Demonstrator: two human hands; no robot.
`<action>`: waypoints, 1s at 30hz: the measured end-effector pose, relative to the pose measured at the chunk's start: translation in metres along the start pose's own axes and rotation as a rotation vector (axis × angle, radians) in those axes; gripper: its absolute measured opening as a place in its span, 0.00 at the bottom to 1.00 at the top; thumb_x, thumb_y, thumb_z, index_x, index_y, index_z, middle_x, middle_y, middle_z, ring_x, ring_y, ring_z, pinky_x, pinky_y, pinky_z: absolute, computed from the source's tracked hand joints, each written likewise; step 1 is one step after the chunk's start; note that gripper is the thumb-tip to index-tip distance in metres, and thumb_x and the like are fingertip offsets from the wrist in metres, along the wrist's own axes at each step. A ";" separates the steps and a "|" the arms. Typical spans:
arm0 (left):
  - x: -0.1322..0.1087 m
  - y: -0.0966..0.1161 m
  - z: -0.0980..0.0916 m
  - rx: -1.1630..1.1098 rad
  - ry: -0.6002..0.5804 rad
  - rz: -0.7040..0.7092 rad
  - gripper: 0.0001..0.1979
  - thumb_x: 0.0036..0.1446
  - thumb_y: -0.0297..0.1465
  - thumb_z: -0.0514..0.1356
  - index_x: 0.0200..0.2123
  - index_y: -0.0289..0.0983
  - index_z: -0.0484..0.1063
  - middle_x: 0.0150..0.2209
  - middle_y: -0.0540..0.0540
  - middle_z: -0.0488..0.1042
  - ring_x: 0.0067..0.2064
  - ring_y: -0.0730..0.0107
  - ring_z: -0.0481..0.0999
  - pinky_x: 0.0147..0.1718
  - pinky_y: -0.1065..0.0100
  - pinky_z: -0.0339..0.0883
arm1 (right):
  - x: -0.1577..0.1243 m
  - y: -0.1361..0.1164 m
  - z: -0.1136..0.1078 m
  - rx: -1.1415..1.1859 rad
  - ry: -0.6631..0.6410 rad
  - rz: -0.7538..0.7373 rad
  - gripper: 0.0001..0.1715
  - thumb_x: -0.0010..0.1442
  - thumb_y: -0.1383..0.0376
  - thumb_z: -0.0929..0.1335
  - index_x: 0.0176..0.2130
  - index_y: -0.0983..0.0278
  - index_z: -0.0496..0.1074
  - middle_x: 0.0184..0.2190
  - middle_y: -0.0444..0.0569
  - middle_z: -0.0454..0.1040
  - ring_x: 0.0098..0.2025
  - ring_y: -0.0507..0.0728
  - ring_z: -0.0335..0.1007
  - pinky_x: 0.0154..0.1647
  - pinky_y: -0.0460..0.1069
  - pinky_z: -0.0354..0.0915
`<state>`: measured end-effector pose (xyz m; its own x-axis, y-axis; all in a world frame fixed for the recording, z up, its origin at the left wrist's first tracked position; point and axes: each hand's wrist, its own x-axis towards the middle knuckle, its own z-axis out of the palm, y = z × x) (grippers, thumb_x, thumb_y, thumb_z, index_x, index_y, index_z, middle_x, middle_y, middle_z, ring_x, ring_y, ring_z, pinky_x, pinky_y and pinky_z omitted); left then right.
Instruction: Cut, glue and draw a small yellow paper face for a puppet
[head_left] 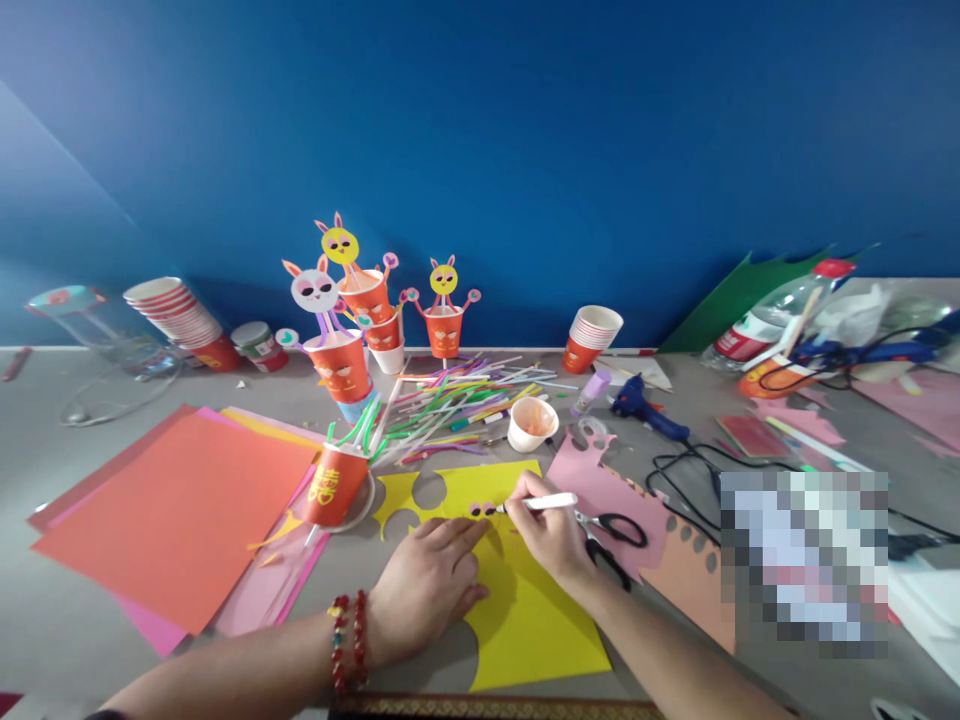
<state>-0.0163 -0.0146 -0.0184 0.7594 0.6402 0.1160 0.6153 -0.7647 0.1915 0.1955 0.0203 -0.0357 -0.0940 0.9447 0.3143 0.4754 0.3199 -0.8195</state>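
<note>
My left hand [429, 580] lies flat with fingers stretched out on a yellow paper sheet [525, 620] that has round holes cut in it. My right hand [547, 530] grips a white pen [544, 502], its tip touching a small pink-eyed face drawn on the yellow sheet [484, 509]. A red bead bracelet [349, 640] circles my left wrist. Black-handled scissors [615, 535] lie just right of my right hand, on a pink cut paper [592, 475].
Orange and pink paper sheets [172, 510] lie at left. A red cup with green straws [334, 485] stands beside the yellow sheet. Behind are loose straws [450, 405], bunny cup figures [352, 330], cup stacks [592, 335], a white cup [532, 422], a blue glue gun [645, 410], cables and a bottle [772, 320].
</note>
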 end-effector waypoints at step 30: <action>-0.002 0.000 0.003 -0.007 0.013 -0.004 0.10 0.65 0.38 0.61 0.40 0.37 0.73 0.62 0.45 0.70 0.61 0.58 0.69 0.56 0.58 0.64 | 0.000 -0.001 0.000 -0.018 -0.064 0.022 0.13 0.61 0.68 0.62 0.25 0.59 0.58 0.19 0.38 0.61 0.22 0.52 0.60 0.25 0.47 0.54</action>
<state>-0.0170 -0.0158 -0.0220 0.7542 0.6439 0.1283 0.6166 -0.7618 0.1985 0.1948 0.0197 -0.0352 -0.1389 0.9545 0.2640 0.4937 0.2979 -0.8171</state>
